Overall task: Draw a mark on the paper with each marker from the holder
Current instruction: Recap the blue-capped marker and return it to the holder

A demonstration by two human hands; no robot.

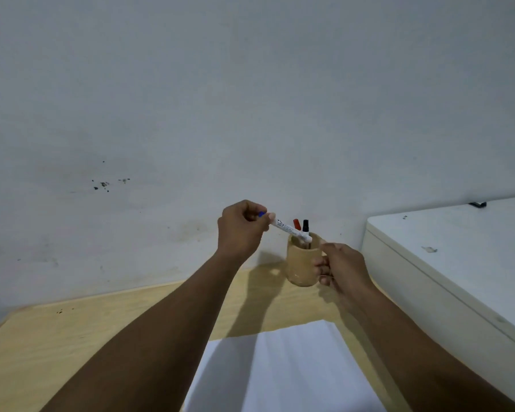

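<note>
A tan mug-shaped holder stands at the far edge of the wooden table, close to the wall. A red-capped marker and a black-capped marker stick up out of it. My left hand grips the blue-capped end of a white marker, which slants down with its lower end at the holder's rim. My right hand is wrapped around the holder's handle side. A white sheet of paper lies on the table between my forearms, near the bottom of the view.
A pale wooden table runs up to a grey wall. To the right stands a white cabinet or appliance, its top higher than the table, with a small dark object at its back edge.
</note>
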